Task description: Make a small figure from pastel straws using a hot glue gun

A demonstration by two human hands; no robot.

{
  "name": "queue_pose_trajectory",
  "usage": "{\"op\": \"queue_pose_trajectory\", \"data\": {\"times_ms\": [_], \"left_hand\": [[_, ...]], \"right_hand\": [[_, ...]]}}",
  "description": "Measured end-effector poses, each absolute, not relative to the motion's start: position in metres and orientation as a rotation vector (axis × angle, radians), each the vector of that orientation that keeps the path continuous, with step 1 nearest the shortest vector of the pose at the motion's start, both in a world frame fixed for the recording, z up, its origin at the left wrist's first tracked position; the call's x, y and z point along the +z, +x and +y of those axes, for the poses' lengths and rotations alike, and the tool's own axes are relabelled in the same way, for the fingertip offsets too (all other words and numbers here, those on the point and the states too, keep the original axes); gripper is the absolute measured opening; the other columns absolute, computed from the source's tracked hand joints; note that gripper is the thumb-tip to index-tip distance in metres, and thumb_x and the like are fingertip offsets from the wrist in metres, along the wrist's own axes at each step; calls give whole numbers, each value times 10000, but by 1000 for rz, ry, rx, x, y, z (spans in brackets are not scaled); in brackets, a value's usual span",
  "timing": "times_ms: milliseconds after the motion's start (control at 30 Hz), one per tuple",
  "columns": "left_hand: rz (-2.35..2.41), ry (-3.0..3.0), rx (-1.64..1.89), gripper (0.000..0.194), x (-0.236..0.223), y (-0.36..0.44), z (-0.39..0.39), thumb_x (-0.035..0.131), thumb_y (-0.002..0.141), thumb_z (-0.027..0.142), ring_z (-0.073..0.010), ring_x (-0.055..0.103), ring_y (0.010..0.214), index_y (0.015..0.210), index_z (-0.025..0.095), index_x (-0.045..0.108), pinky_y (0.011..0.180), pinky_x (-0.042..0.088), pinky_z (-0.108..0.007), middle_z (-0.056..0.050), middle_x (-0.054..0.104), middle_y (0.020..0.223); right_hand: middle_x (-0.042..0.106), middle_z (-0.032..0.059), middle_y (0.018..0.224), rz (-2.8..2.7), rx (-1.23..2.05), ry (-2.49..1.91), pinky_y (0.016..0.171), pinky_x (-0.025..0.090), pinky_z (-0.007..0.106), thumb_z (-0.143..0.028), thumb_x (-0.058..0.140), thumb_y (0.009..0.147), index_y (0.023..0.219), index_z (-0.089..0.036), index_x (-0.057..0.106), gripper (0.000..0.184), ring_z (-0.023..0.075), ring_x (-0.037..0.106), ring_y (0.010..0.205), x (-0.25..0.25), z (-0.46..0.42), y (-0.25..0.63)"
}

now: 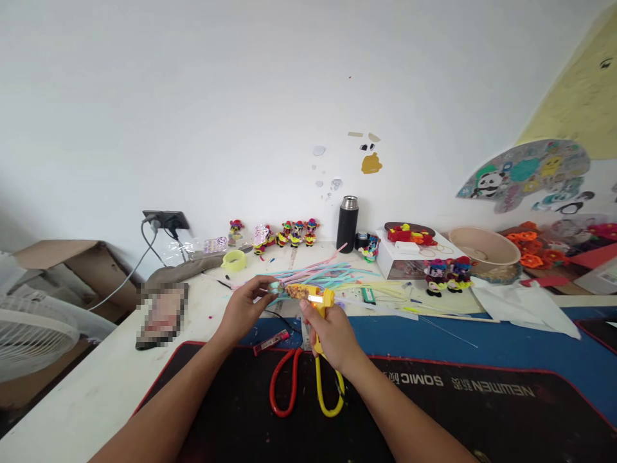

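Note:
My right hand (337, 334) is wrapped round a yellow hot glue gun (328, 298), a small light glowing on its side. Its nozzle, crusted with brown residue, points left and meets or nearly meets a small light-blue piece (276, 287). That piece sits pinched between the fingertips of my left hand (247, 307); its exact shape is too small to make out. Below my hands, scissors (294, 379) with one red and one yellow handle lie on the black mat (231, 411), blades partly hidden. A small pink-and-red packet (270, 343) lies left of them.
Pink, blue and yellow pipe cleaners (332, 273) spread behind my hands. A black thermos (348, 225), several small figures (297, 233) and a white box (400, 260) stand by the wall. Yellow tape (234, 260) lies left, a round basin (484, 246) right, and a fan (33, 328) stands far left.

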State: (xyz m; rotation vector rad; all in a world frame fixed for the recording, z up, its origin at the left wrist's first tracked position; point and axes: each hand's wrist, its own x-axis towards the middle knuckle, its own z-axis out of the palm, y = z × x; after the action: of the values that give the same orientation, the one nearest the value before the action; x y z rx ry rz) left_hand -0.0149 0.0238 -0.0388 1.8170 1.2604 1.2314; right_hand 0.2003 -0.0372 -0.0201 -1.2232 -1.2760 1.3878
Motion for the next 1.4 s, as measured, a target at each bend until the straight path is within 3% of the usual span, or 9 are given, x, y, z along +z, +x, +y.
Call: {"op": "queue_pose_trajectory", "data": {"times_ms": [1400], "left_hand": [[1282, 1778, 1267, 339, -38, -17, 24, 740, 836, 395, -212, 716, 842, 1126, 220, 715, 765, 569, -323, -58, 746, 1019]], "right_hand": [[469, -58, 386, -1291, 1388, -1247, 358, 346, 237, -803, 582, 829, 665, -227, 509, 603, 116, 456, 305, -21, -39, 199]]}}
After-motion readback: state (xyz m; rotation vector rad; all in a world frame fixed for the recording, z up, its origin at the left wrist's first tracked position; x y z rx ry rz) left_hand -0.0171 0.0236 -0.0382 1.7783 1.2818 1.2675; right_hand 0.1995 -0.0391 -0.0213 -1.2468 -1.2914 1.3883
